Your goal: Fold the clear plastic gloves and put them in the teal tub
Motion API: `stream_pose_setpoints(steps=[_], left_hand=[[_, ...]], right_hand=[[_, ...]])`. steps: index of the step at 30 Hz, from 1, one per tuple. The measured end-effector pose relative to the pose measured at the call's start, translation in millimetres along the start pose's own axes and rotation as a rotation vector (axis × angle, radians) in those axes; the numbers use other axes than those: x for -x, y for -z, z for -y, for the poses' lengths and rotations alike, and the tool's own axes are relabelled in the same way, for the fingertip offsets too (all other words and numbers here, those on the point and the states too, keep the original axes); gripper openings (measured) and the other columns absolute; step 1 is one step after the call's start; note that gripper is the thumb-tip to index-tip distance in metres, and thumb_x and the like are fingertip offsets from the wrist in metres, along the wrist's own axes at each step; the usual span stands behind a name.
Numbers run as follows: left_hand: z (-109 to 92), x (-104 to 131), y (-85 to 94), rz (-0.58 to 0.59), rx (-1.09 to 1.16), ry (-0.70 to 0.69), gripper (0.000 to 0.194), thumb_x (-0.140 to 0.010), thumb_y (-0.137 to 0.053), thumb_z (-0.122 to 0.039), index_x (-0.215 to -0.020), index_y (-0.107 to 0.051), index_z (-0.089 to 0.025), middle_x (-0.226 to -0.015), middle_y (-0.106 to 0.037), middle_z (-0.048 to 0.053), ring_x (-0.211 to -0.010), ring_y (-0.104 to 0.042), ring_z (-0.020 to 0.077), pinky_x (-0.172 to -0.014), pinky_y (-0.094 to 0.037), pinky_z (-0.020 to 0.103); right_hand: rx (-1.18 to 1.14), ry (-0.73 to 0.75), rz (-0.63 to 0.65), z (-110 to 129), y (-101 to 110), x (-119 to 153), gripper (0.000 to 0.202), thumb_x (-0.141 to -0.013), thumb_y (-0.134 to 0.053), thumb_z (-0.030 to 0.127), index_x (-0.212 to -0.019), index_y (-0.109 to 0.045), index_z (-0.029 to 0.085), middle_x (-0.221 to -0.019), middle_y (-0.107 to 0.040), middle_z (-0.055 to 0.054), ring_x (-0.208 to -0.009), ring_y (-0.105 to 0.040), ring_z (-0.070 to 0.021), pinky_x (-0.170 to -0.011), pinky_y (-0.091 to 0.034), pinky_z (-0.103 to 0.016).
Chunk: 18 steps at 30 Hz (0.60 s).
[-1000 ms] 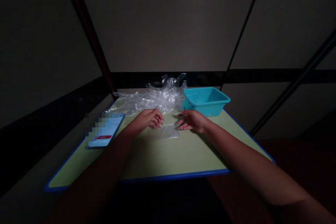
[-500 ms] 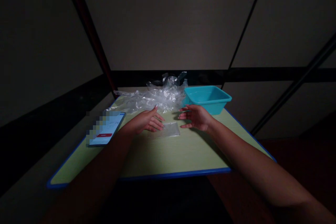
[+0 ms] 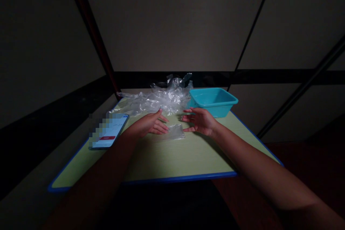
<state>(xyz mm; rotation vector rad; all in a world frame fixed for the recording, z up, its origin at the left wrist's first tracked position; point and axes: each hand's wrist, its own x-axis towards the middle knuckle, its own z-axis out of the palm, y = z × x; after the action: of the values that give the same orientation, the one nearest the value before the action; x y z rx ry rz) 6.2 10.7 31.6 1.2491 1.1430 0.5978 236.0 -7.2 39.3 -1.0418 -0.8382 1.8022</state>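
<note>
A flat piece of clear plastic [image 3: 176,132], perhaps a folded bag, lies on the table between my hands. My left hand [image 3: 152,124] is open at its left side, thumb raised and fingers stretched toward it; whether the fingertips touch it I cannot tell. From the right, my right hand [image 3: 199,121] reaches in with fingers spread, its lowest fingertip close to the plastic's right edge. Nothing is held in either hand. Behind them rises a heap of crumpled clear plastic bags [image 3: 164,99]. A turquoise basin [image 3: 215,107] stands just beyond my right hand.
The pale table [image 3: 172,161] has a blue edge. A tablet or large phone [image 3: 109,133] with a lit, partly blurred screen lies at the left, near my left forearm. Behind the table stands a panelled wall [image 3: 172,21]. The room is dim.
My right hand has shifted very slightly left, toward the flat plastic. The plastic's upper edge looks a little less even. The left hand, heap and basin stay in place.
</note>
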Motion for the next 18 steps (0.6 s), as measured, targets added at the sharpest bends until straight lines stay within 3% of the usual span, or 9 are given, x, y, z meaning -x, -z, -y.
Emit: stream_pose_setpoints(steps=[8, 18], left_hand=[[3.4, -1.6, -0.4, 0.066, 0.044, -0.013, 0.055, -0.084, -0.04, -0.063, -0.087, -0.062, -0.013, -0.073, -0.071, 0.013, -0.069, -0.069, 0.0229, -0.065, -0.051, 0.033], [5.7, -5.4, 0.4, 0.063, 0.037, -0.024, 0.058, -0.085, -0.036, -0.064, -0.087, -0.063, -0.013, -0.075, -0.071, 0.012, -0.067, -0.068, 0.021, -0.065, -0.05, 0.032]], right_hand=[[0.002, 0.011, 0.033, -5.5, -0.8, -1.8, 0.015, -0.085, -0.045, 0.029, -0.091, -0.055, 0.019, -0.09, -0.058, -0.006, -0.08, -0.056, -0.018, -0.07, -0.054, -0.042], [0.232, -0.039, -0.007, -6.5, 0.6, -1.2, 0.013, -0.081, -0.054, 0.026, -0.092, -0.056, 0.02, -0.077, -0.06, -0.005, -0.069, -0.061, -0.0165, -0.062, -0.056, -0.032]])
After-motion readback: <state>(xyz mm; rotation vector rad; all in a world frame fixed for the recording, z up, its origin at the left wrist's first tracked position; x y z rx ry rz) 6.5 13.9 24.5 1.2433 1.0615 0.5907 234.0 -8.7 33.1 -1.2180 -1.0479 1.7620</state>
